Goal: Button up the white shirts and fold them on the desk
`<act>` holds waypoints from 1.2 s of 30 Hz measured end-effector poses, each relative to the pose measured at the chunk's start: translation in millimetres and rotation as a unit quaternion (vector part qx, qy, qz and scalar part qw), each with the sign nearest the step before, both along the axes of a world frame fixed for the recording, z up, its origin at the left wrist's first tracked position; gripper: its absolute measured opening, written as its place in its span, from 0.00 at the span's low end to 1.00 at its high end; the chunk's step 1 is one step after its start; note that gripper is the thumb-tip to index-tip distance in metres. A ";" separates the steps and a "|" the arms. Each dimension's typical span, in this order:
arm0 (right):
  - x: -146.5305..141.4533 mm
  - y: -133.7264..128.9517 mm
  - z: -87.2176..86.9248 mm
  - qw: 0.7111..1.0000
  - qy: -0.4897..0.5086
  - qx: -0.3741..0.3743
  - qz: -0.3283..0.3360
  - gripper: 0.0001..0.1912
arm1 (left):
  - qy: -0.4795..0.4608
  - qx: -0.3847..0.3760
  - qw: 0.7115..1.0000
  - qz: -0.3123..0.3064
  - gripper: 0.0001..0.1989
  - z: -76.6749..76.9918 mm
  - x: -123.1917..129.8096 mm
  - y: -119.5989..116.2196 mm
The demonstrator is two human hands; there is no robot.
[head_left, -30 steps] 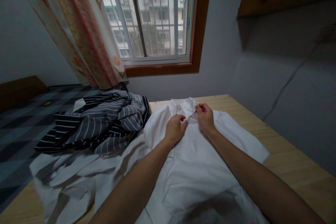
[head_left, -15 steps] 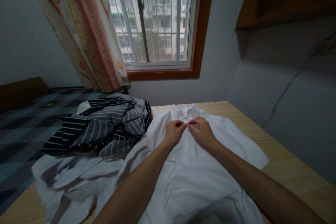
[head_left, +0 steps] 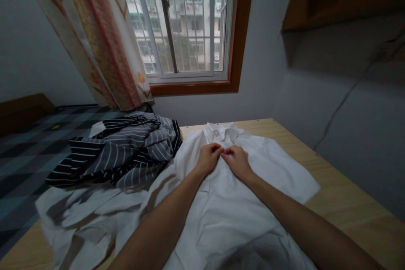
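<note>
A white shirt (head_left: 234, 202) lies spread on the wooden table (head_left: 341, 190), its collar toward the window. Just below the collar, my left hand (head_left: 209, 157) pinches the shirt's front between thumb and fingers. My right hand (head_left: 236, 160) pinches the same part of the shirt from the other side, its fingertips meeting those of my left hand. Whatever small detail of the cloth lies between the fingertips is too small to make out.
Dark striped clothing (head_left: 126, 147) is heaped left of the shirt. White and grey cloth (head_left: 91, 219) lies at the front left. Beyond are a checkered bed (head_left: 28, 147), a curtain (head_left: 101, 42) and a window. A wooden shelf (head_left: 341, 4) hangs at upper right.
My right hand has moved slightly left and down, closer against my left hand, with its fingers drawn closer together. The whole view has shifted slightly.
</note>
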State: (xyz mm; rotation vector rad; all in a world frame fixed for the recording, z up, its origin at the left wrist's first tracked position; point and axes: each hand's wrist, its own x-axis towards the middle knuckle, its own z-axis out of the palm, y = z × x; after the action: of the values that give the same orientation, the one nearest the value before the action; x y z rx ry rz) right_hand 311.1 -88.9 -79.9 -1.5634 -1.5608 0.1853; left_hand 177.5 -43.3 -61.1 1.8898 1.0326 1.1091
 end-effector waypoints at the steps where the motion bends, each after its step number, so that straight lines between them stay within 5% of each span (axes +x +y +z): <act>1: 0.2 -0.2 -0.9 1.000 -0.008 -0.006 -0.005 0.03 | 0.004 0.000 1.000 -0.003 0.08 0.4 0.1 -0.3; 15: 2.2 -0.7 -8.1 1.000 -0.014 -0.002 -0.021 0.04 | 0.175 0.090 0.980 -0.001 0.06 0.1 -7.1 -8.1; 24: -2.0 -2.0 -4.8 0.998 -0.026 -0.022 -0.047 0.05 | 0.113 0.084 0.990 0.027 0.06 -0.8 0.0 -16.2; 36: -3.8 -5.1 5.8 0.993 0.027 -0.113 0.000 0.07 | 0.084 0.043 0.995 -0.013 0.11 -3.9 -4.4 -7.0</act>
State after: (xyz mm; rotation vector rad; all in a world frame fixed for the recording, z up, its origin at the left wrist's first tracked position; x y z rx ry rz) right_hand 307.3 -94.0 -74.2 -1.7180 -1.5405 0.4139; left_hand 173.1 -50.2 -65.0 2.0880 1.0629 1.0065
